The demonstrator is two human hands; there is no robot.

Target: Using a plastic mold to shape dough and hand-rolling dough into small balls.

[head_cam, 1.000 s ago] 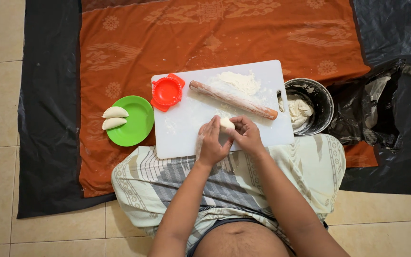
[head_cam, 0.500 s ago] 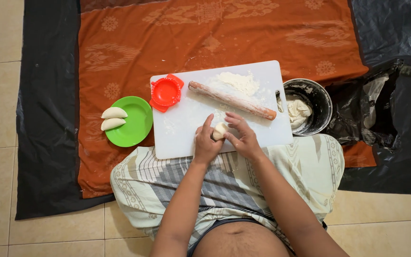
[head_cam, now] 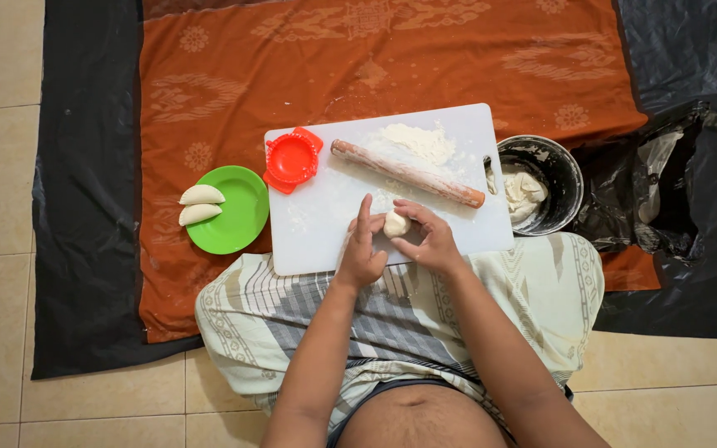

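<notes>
While both hands are working over the near edge of the white cutting board point(head_cam: 317, 232), the left hand point(head_cam: 361, 253) and right hand point(head_cam: 430, 241) are cupping a small dough ball point(head_cam: 396, 223) between them, fingers closed around it from either side, the left index finger standing straight up beside it. Shaping it well, as I judge it, is a matter of light, even pressure from both sides and steady turning, so the ball is rounding without cracks (a dusting from the flour pile point(head_cam: 418, 141) at the far end of the board should be keeping it from sticking). The dough ball is looking pale cream, smooth and roughly round, and it is sitting just above the board's near edge, between the fingertips. A wooden rolling pin point(head_cam: 407, 172) is lying diagonally across the board beyond the hands, well apart from them. A red dumpling press point(head_cam: 292, 159) is resting on the board's far left corner, a green plate point(head_cam: 238, 211) with two folded dumplings point(head_cam: 201, 204) is sitting to the left, and a dark metal bowl point(head_cam: 564, 162) holding more dough is standing just off the right edge
</notes>
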